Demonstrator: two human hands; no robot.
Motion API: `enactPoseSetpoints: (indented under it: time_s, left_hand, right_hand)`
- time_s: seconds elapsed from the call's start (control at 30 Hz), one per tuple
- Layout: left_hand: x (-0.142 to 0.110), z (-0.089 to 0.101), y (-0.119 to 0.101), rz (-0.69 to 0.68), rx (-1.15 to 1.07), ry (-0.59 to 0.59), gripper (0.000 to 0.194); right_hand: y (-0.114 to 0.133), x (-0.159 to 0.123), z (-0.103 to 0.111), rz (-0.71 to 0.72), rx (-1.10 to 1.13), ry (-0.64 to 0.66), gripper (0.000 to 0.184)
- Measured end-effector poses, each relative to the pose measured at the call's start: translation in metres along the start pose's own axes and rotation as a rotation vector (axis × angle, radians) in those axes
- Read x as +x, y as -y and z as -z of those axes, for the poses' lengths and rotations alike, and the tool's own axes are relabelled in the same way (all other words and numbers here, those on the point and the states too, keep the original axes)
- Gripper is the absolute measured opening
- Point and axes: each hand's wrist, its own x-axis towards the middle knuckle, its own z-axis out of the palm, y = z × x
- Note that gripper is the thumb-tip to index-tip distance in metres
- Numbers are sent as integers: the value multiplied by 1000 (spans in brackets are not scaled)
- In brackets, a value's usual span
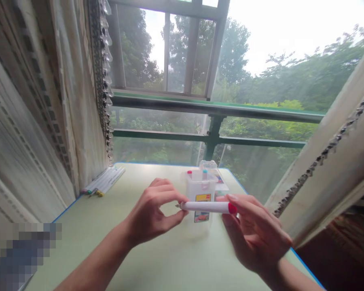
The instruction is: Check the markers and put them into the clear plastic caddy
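A white marker pen point(206, 207) with a red end cap is held level above the pale green table point(157, 262). My left hand point(153, 214) pinches its left tip with thumb and forefinger. My right hand point(255, 232) grips the red-capped right end with its fingertips. Just behind the pen stands a clear plastic marker box point(202, 188) with a yellow and red label; two capped markers stick up inside it, and its lid lies open behind.
Several white markers point(104, 182) lie in a row at the table's far left edge, by the curtain point(69, 101). A window with a green railing point(212, 109) is beyond the table. Another curtain point(336, 161) hangs at the right.
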Motion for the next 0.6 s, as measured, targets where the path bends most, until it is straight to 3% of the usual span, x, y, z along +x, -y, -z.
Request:
enactPoseSetpoints:
  time_s: [0.13,0.2,0.37,0.47,0.6]
  left_hand:
    - [1,1,1,13,-56,-61,9]
    - [0,-1,4,80,-106,-111,7]
    - [-1,-6,19,351,-129,-306,11]
    - [-2,-8,24,429,-166,-372,14]
    - [-2,-9,23,442,-231,-352,13]
  right_hand:
    - [-11,1,-1,-123,91,41,45]
    - [-21,2,-4,-248,-34,68,47]
    - [-42,-2,-28,-547,-265,388,84]
    - [-49,-8,-44,-692,-287,395,106]
    - [-57,-13,-54,-835,-262,414,111]
